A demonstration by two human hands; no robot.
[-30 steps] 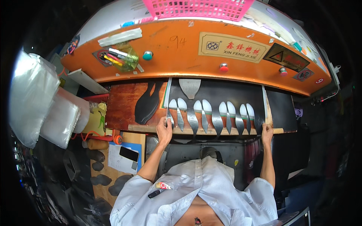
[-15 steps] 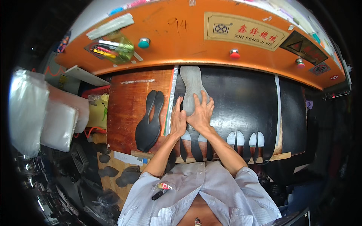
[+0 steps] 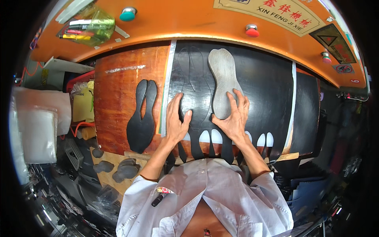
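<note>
2 hands (image 3: 175, 122) lie flat on 1 black sheet (image 3: 268, 91). 1 grey sole-shaped piece (image 3: 224, 79) sits at upper centre. 1 black double-sole piece (image 3: 143, 116) rests on the brown board at left. The orange panel at the top of the frame carries 1 green button (image 3: 128, 14) and 2 red buttons (image 3: 252, 30).

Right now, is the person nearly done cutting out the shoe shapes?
Partly. The near edge of the black sheet already shows sole-shaped holes. Right now the left hand presses the sheet while the right hand rests on the grey sole-shaped cutter. Most of the sheet remains uncut.
</note>
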